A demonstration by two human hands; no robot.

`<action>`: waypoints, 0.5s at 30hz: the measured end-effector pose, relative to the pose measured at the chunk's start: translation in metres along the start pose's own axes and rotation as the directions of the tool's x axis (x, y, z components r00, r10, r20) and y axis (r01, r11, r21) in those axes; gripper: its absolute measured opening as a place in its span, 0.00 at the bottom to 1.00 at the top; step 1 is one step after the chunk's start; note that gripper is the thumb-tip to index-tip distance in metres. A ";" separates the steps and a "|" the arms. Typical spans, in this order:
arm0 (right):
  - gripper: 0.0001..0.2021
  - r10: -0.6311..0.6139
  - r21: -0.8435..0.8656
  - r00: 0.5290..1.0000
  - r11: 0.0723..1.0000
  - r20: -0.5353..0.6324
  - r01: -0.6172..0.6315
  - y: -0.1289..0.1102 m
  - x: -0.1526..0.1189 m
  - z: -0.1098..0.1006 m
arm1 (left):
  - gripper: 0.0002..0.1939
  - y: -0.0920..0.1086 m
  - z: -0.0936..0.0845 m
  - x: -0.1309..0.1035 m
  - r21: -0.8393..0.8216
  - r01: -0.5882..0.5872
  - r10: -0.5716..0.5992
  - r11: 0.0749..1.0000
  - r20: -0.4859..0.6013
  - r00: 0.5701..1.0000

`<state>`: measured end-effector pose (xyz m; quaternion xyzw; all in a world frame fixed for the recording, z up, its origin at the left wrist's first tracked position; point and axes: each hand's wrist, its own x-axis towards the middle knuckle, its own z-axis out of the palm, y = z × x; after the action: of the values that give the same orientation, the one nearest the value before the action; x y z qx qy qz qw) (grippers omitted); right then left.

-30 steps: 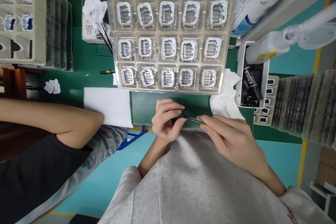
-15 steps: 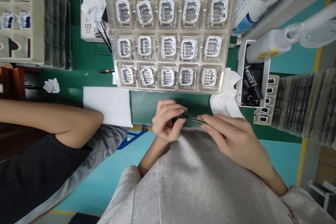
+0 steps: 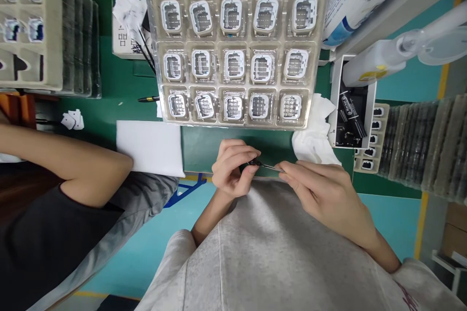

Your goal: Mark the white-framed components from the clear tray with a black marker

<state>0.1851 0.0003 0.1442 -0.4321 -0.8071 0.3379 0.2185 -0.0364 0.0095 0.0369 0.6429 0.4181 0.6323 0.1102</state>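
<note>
Pinched between the thumb and fingers of my left hand (image 3: 233, 167) is a small black part (image 3: 254, 162), mostly hidden by the fingertips. My right hand (image 3: 324, 194) is closed on thin metal tweezers (image 3: 270, 167), whose tip meets the black part. Both hands are close to my chest at the table's front edge. Just beyond them lies a clear plastic tray (image 3: 219, 125), its pockets holding several white-rimmed square housings (image 3: 233, 107).
A white cloth pad (image 3: 149, 148) lies left, beside a co-worker's bent arm (image 3: 91, 165). Crumpled tissue (image 3: 314, 131) and a white box (image 3: 333, 107) with a marker and bottle stand right. Stacked trays (image 3: 408, 146) rise at far right, others (image 3: 78, 39) at far left.
My right fingers have shifted slightly on the tweezers, and the tweezers' angle has changed a little. My left hand stays put. The co-worker's arm has drawn back leftward.
</note>
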 end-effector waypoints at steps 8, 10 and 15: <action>0.09 -0.031 -0.043 0.999 0.999 -0.018 0.030 0.000 0.000 -0.001 | 0.07 0.000 0.000 -0.001 -0.003 0.011 -0.011 1.000 0.005 1.000; 0.09 -0.038 -0.055 0.999 0.998 -0.008 0.037 0.001 0.000 -0.002 | 0.08 0.001 0.000 -0.001 0.006 0.008 -0.008 1.000 0.012 1.000; 0.10 -0.049 -0.052 0.999 0.997 0.005 0.049 0.004 0.000 -0.003 | 0.09 0.003 0.001 0.001 -0.032 0.014 -0.014 0.999 0.022 1.000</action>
<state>0.1896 0.0030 0.1434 -0.4170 -0.8264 0.3121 0.2139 -0.0348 0.0089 0.0398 0.6449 0.4111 0.6312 0.1295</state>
